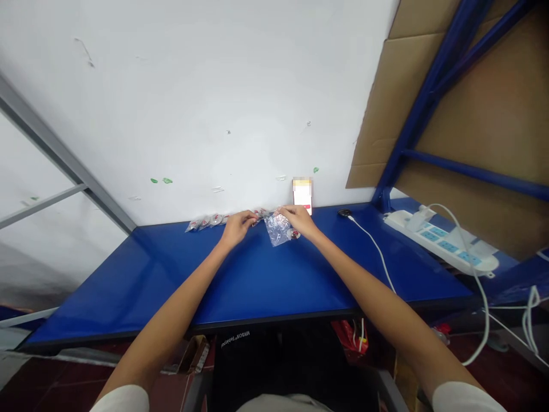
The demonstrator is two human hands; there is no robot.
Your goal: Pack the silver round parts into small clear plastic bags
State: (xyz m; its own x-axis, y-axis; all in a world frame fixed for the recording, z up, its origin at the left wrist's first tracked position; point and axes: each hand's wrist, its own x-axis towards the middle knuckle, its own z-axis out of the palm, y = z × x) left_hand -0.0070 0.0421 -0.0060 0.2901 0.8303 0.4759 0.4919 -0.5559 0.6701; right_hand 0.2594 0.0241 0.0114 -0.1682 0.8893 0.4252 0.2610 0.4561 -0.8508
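Note:
At the back of the blue table, my right hand (300, 221) pinches the top edge of a clear plastic bag (277, 230), which hangs down toward the tabletop. A small round red-and-white piece (293, 234) shows beside the bag, just under my right hand. My left hand (237, 227) is closed at the fingertips near the wall, with a bit of red by them; I cannot make out what they hold. Along the wall, a row of small clear packets with round red-and-white pieces (215, 220) runs behind my left hand, which hides part of it.
A phone with a lit screen (302, 194) leans on the wall behind my right hand. Farther right lie a black round device (344, 213) with a white cable (377, 249) and a white power strip (441, 243). A blue metal frame (412, 120) with cardboard stands at the right.

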